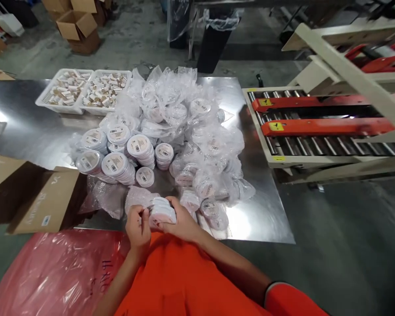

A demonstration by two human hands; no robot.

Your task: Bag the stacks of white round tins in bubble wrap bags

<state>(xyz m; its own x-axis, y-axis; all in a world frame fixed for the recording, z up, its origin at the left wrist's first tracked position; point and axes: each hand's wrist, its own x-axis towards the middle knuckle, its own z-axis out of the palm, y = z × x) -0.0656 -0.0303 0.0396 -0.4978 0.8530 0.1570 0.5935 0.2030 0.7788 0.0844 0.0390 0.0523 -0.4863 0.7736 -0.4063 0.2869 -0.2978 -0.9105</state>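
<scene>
Closed around a short stack of round white containers (161,211), the left hand (138,227) and right hand (181,218) held it between them, over the near edge of a steel table (266,219). The person's orange shirt (181,281) filled the bottom of the view. To the right of the table stood a roller conveyor (316,145) with two red belts and a cream frame. Below the table's left corner lay a large red plastic bag (59,272), and above it an open cardboard box (42,197) stood against the table edge. Farther off, more cardboard boxes (79,30) sat on the concrete floor. A broad heap of round containers in clear plastic bags (191,131) covered the middle of the table. Two white plastic baskets (85,90) of small wrapped items stood side by side at its far edge. Unbagged stacks of the containers (118,158) stood at the heap's left side, each with a printed label on top. A crumpled clear plastic bag (138,196) lay just beside the held stack, and one single container (145,177) lay loose near it.
</scene>
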